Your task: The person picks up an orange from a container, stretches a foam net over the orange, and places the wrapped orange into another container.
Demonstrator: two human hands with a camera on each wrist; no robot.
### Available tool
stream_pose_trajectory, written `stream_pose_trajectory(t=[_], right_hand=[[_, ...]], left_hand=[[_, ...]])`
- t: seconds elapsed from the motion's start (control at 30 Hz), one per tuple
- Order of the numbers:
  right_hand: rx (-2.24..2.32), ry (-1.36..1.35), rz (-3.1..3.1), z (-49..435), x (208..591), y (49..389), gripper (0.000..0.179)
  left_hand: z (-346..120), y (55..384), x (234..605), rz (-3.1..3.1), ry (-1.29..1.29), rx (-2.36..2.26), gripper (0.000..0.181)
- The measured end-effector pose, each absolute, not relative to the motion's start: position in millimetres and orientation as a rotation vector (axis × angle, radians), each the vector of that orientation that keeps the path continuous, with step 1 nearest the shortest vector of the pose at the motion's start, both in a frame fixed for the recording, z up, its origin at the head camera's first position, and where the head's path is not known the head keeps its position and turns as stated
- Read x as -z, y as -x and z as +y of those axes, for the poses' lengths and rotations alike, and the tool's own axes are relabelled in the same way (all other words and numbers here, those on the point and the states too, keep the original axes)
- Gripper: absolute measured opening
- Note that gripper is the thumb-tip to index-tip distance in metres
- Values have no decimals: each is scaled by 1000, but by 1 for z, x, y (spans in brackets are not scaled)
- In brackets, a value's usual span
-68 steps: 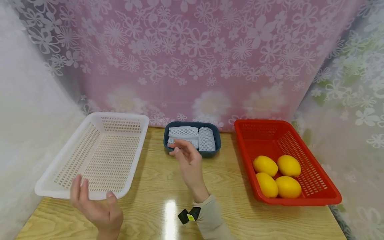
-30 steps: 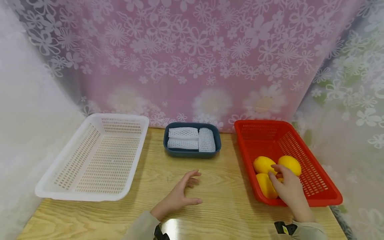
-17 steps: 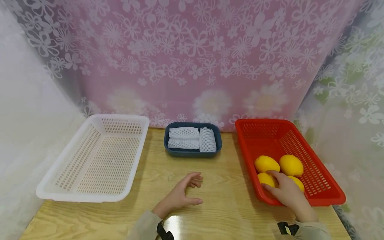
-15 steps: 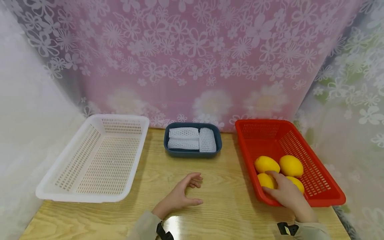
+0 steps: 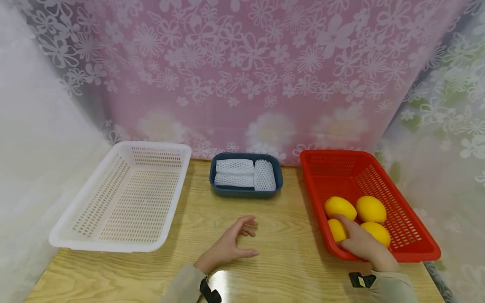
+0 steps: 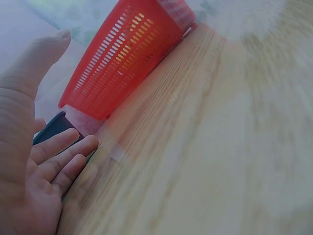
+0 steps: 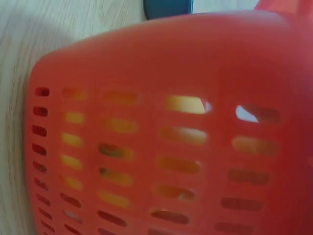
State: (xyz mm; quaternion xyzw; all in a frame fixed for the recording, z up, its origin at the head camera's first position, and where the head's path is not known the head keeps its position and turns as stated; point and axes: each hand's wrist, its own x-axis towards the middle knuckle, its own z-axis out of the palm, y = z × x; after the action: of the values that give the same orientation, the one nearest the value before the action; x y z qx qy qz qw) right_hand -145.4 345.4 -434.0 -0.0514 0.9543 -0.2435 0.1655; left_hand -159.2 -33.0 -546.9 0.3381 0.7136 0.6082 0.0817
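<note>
My right hand (image 5: 361, 242) is down in the red basket (image 5: 418, 255), with fingers and thumb around the front-left yellow lemon (image 5: 336, 229). The hand covers part of that lemon. Close around it lie a back-left lemon (image 5: 340, 208), a back-right lemon (image 5: 371, 209) and a front-right lemon (image 5: 376, 234). Through the slots of the basket wall (image 7: 161, 63), the right wrist view shows yellow patches; the hand is mostly hidden there. Above the middle of the table, my left hand (image 5: 227, 245) holds nothing, thumb apart from loosely bent fingers.
A white plastic basket (image 5: 166, 219) with nothing in it stands at the left. At the back centre, a dark blue tray (image 5: 246, 193) holds white foam net sleeves (image 5: 235, 180). All stand on a wooden table (image 5: 280, 219), with a pink floral curtain (image 5: 242, 84) behind.
My right hand moved from near the blue tray to the red basket and closed around the front-left lemon. My left hand moved right from the white basket to mid-table, then stayed.
</note>
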Motion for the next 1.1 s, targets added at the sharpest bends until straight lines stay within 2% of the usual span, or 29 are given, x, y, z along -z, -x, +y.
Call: stream_pose_trajectory(t=[0.4,0.67,1.1], right_hand=[[787,35,2781,349,421,140,80],[785,-44,2841,346,396,128,89],[948,94,3131,302,353,106,86]], left_hand=[[-33,162,550,2165,-1004,-1826,87],[-33,160,548,2142,-963,-1821,87],[-33,161,547,2138,-955,-1822,87]])
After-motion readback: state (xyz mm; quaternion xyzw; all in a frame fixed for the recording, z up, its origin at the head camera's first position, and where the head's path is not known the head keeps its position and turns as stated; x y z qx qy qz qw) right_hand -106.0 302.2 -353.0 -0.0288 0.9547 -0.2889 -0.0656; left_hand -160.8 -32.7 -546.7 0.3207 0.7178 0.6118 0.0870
